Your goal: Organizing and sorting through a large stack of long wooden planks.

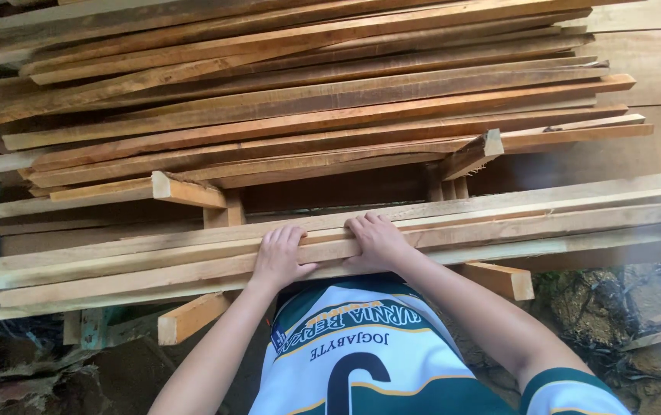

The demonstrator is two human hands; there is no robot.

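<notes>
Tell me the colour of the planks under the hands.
Pale yellowish-tan bare wood planks, seen in the head view.

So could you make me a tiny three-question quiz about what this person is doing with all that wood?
1. True or false: both hands rest on the same low stack of pale wooden strips.
2. Which hand lies further toward the right of the picture? A) left hand B) right hand
3. Fill in: behind the hands rises a taller pile of darker, reddish ______.

Key:
1. True. Both palms lie flat on the strips, fingers spread on top, not closed around any one strip.
2. B.
3. Planks.
</notes>
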